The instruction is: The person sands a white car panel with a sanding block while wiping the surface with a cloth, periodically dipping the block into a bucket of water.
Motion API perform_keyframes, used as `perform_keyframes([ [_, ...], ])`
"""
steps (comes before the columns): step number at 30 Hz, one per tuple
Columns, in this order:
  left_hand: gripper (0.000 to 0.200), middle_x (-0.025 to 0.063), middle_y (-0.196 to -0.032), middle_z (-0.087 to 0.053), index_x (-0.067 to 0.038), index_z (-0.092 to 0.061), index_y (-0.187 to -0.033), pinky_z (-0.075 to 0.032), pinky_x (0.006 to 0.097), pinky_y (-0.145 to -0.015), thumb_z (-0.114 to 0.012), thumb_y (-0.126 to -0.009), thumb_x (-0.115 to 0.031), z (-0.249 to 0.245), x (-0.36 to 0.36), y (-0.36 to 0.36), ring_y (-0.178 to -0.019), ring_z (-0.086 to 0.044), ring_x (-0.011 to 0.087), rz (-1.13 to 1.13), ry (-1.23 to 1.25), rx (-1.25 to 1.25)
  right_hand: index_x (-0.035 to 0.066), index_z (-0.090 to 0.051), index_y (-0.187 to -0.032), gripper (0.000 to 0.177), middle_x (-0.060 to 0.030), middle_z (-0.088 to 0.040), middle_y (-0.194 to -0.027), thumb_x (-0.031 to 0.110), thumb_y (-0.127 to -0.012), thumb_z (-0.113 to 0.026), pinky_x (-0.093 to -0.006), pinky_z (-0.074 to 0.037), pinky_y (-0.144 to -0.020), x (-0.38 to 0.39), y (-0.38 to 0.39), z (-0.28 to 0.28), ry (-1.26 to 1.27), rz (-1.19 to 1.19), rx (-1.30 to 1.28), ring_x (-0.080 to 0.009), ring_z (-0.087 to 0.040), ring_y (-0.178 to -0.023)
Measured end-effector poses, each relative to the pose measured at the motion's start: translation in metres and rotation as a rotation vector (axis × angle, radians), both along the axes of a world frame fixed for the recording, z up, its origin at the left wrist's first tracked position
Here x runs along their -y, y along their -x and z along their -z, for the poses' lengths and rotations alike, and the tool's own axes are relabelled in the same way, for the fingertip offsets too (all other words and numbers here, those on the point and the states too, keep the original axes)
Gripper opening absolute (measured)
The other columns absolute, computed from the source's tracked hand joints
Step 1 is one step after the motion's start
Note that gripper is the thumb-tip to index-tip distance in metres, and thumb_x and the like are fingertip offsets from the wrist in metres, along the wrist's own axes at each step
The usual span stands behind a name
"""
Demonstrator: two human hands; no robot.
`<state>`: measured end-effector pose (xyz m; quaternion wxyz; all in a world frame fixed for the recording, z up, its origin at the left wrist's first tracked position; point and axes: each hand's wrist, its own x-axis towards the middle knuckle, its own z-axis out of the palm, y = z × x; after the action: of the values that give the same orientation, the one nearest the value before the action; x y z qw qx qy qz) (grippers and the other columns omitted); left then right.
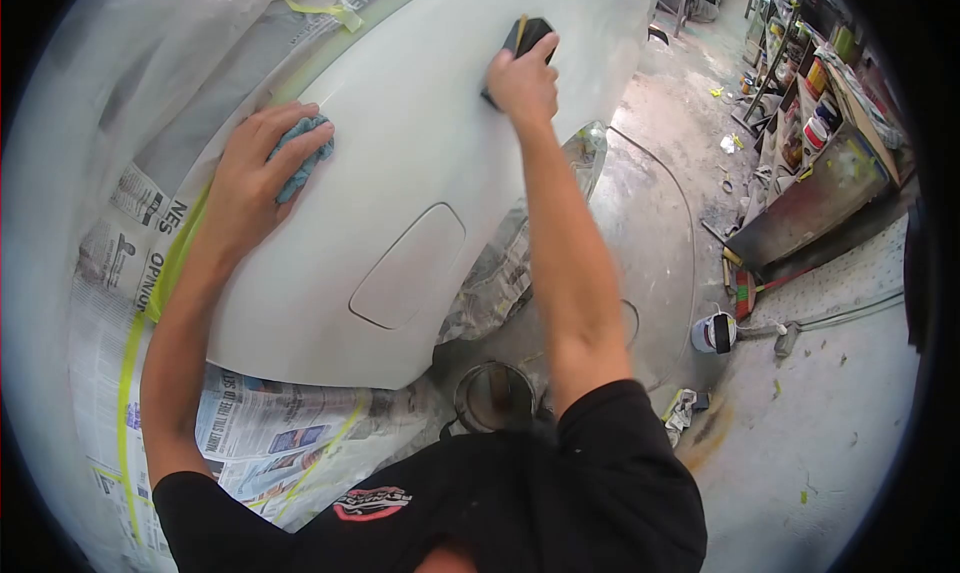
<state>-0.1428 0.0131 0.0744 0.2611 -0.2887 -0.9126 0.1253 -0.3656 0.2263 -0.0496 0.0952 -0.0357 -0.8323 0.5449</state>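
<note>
A pale grey-white car body panel (400, 163) with a fuel-door outline (410, 268) fills the middle of the view. My right hand (527, 81) is closed around a black sanding block (533, 35), which lies against the upper part of the panel. On the panel's left side, my left hand (262, 168) is wrapped around a crumpled blue cloth (303, 156). That hand rests near the masked edge, and the cloth touches the surface. My palm hides part of the cloth, and my fingers cover part of the block.
Newspaper (265, 413) and yellow-green masking tape (128, 403) border the panel, with plastic sheeting (95, 123) beyond. A bucket (495, 393) stands below the panel. On the right are a hose (690, 213), a white tub (713, 333) and a cluttered shelf (815, 133).
</note>
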Motion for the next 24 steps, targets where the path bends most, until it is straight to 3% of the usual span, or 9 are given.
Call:
perform_keyframes([
  [4,0.055,0.0152,-0.132,-0.065,-0.008,-0.069,-0.125,-0.048,0.0494,-0.107,-0.077,-0.073,0.006,0.002,0.0,0.002,-0.125,-0.061,0.0366,0.008,0.007,-0.013,0.009,-0.007,-0.167,0.092,-0.0316,-0.058,-0.113,0.036,-0.097,-0.061,-0.0598,-0.055,-0.084,0.032,-0.106,0.031,-0.071,-0.11,-0.137,-0.0488,-0.07,-0.089],
  [7,0.054,0.0156,-0.132,-0.065,-0.008,-0.069,-0.125,-0.048,0.0493,-0.106,-0.077,-0.073,0.007,0.004,0.001,0.004,-0.125,-0.062,0.0362,0.013,0.026,-0.009,0.011,-0.008,-0.167,0.093,-0.0296,-0.058,-0.112,0.036,-0.096,-0.062,-0.0602,-0.056,-0.083,0.015,-0.086,0.04,-0.131,-0.135,-0.185,-0.0484,-0.07,-0.088],
  [9,0.054,0.0156,-0.132,-0.065,-0.008,-0.069,-0.125,-0.049,0.0491,-0.106,-0.077,-0.074,0.007,0.005,0.001,0.004,-0.124,-0.062,0.0361,0.023,0.03,0.0,0.01,-0.008,-0.167,0.092,-0.0305,-0.058,-0.12,0.038,-0.096,-0.061,-0.0582,-0.055,-0.085,-0.001,-0.018,0.041,-0.171,0.003,-0.147,-0.0479,-0.07,-0.094],
  [11,0.054,0.0152,-0.132,-0.066,-0.008,-0.069,-0.126,-0.049,0.0488,-0.105,-0.077,-0.074,0.007,0.002,0.001,0.003,-0.124,-0.062,0.036,0.026,0.023,-0.008,0.011,-0.005,-0.167,0.092,-0.0306,-0.057,-0.126,0.041,-0.098,-0.058,-0.0546,-0.055,-0.091,-0.02,0.02,0.031,-0.2,-0.029,-0.063,-0.0466,-0.069,-0.104],
  [16,0.054,0.0145,-0.132,-0.066,-0.008,-0.069,-0.126,-0.049,0.0475,-0.104,-0.077,-0.075,0.006,0.003,0.001,0.003,-0.124,-0.062,0.0364,0.021,0.021,-0.017,0.014,-0.01,-0.167,0.087,-0.0303,-0.057,-0.124,0.037,-0.099,-0.06,-0.0521,-0.057,-0.087,-0.022,0.029,0.029,-0.127,0.037,-0.038,-0.045,-0.07,-0.101],
  [20,0.051,0.0112,-0.13,-0.066,-0.01,-0.07,-0.122,-0.049,0.0455,-0.102,-0.08,-0.073,0.003,0.005,0.001,0.004,-0.121,-0.062,0.0335,0.013,0.018,-0.045,0.014,-0.023,-0.165,0.079,-0.0292,-0.058,-0.116,0.035,-0.1,-0.062,-0.0528,-0.057,-0.077,0.002,-0.022,0.045,-0.095,0.128,-0.235,-0.0453,-0.069,-0.091],
  [24,0.054,0.0146,-0.131,-0.066,-0.008,-0.069,-0.126,-0.05,0.0477,-0.104,-0.078,-0.075,0.006,0.004,0.001,0.004,-0.123,-0.062,0.0366,0.009,0.034,-0.019,0.017,-0.03,-0.165,0.08,-0.0237,-0.055,-0.105,0.024,-0.094,-0.068,-0.054,-0.057,-0.073,0.035,-0.128,0.093,-0.044,0.075,-0.56,-0.0447,-0.066,-0.085],
])
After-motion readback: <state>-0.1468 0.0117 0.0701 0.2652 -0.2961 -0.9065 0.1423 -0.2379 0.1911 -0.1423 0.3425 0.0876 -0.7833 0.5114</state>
